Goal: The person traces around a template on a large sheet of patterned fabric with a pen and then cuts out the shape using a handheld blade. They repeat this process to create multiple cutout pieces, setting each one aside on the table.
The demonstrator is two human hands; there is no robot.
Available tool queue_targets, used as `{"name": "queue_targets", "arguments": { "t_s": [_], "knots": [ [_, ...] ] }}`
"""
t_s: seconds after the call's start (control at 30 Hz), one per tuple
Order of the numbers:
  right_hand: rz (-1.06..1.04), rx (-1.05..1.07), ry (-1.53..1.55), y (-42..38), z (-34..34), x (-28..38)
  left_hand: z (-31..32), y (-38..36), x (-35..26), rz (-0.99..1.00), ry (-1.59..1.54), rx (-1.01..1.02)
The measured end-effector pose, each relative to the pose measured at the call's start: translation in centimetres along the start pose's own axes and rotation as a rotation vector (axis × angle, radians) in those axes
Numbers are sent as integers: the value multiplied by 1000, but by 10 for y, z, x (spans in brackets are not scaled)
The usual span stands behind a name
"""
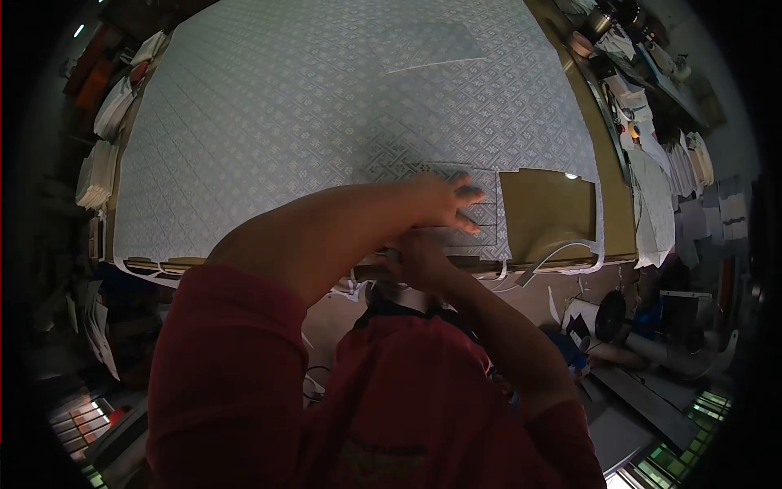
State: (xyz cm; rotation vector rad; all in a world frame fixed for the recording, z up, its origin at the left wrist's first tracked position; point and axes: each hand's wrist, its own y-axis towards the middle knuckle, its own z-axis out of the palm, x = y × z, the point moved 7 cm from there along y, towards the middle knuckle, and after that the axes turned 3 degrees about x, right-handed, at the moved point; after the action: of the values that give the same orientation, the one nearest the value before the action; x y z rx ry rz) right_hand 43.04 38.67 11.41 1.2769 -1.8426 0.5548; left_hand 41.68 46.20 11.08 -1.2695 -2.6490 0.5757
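Observation:
A large pale grey patterned sheet (326, 106) covers the table. My left hand (458, 204) lies over its front part with fingers spread, beside a piece marked by straight dark lines (487, 213). Below my left wrist, my right hand (414, 259) is at the table's front edge, its fingers curled and partly hidden; what they hold cannot be made out. To the right of my hands, a rectangular opening in the sheet shows the brown tabletop (547, 208). A narrow cut strip (550, 259) curls over the front edge.
Stacks of folded material (98, 174) stand along the left side. Papers and cloth (652, 200) hang at the right, with tools and a tape roll (580, 43) further back. A loose straight-edged piece (436, 47) lies on the sheet. Clutter fills the floor at right.

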Motion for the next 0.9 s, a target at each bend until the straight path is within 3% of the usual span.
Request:
{"name": "queue_targets", "arguments": {
  "t_s": [0.17, 0.23, 0.3, 0.37, 0.47, 0.9],
  "knots": [
    [50, -260, 194, -61, -41, 17, -11, -12, -1, 6, -27, 7],
    [199, -392, 91, -104, -57, 4, 9, 1, -2, 27, -20, 0],
    [292, -547, 68, -140, -74, -9, 62, 36, 28, -254, -561, -188],
    [502, -769, 37, -178, -94, -22, -17, -13, -3, 17, -61, -12],
    [644, -875, -56, -194, -114, -23, -19, -8, -7, 49, -14, 44],
    [684, -915, -88, -172, -123, -28, -31, -9, -12, -12, 30, 226]
  ]
}}
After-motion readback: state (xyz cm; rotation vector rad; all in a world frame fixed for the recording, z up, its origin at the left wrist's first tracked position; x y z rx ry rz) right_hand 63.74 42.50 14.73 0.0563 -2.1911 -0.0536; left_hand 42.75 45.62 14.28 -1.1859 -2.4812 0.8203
